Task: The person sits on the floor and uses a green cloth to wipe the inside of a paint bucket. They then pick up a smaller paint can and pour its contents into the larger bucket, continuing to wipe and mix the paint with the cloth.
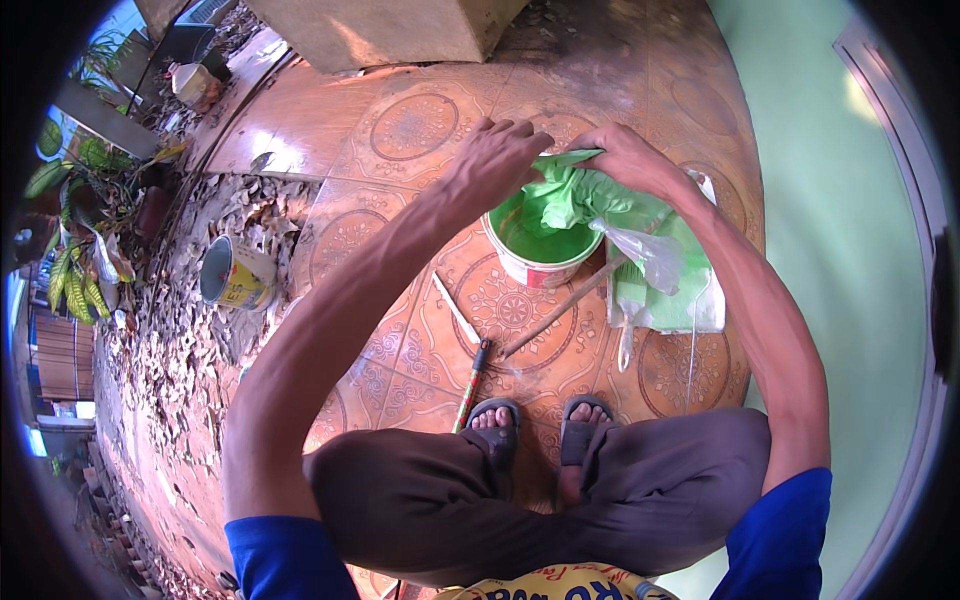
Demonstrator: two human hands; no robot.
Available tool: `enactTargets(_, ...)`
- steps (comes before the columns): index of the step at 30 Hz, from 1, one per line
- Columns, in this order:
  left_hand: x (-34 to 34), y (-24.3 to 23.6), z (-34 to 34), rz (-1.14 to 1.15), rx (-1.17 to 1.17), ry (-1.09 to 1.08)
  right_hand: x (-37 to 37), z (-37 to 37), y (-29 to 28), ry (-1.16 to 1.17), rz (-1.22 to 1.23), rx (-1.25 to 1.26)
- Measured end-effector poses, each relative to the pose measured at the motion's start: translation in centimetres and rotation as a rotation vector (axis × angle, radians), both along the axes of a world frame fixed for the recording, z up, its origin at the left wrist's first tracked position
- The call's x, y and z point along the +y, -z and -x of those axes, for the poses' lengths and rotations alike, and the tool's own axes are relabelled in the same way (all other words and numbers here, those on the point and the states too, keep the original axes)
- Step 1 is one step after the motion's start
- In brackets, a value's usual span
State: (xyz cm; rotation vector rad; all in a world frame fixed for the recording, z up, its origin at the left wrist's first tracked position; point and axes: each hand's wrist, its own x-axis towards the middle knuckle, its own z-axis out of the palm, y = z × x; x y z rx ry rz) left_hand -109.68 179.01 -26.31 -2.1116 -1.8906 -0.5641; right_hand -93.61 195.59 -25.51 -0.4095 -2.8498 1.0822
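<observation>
A white bucket (535,272) with green paint inside stands on the tiles in front of me. Over its rim bunches a plastic bag (570,195), coated green, with a clear, whitish end hanging outside. My left hand (503,150) is closed on the bag's left edge, its fingertips partly hidden. My right hand (628,158) pinches the bag's upper right edge. Right of the bucket lies a paint tray (708,308) smeared green. A paintbrush (630,295) rests on the tray's left side, handle toward me. A thin wooden stick (560,315) slants against the bucket.
A pole (473,385) with a dark tip and a white strip (456,308) lie on the tiled floor before my sandals. A yellow-labelled can (240,275) sits among dry leaves at left. The pale green wall (800,250) rises at right, a concrete block (390,30) at the back.
</observation>
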Motion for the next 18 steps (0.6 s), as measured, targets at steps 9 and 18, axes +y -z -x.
enactTargets(9, 2.1, -0.5, -1.1, 0.207, -0.518, -0.132, 1.0, -1.5, -0.4, 0.075, 0.010, -0.041)
enactTargets(18, 0.4, 1.4, -1.3, 0.175, -0.751, -0.232, 1.1, -4.7, 1.3, 0.229, 0.171, -0.303)
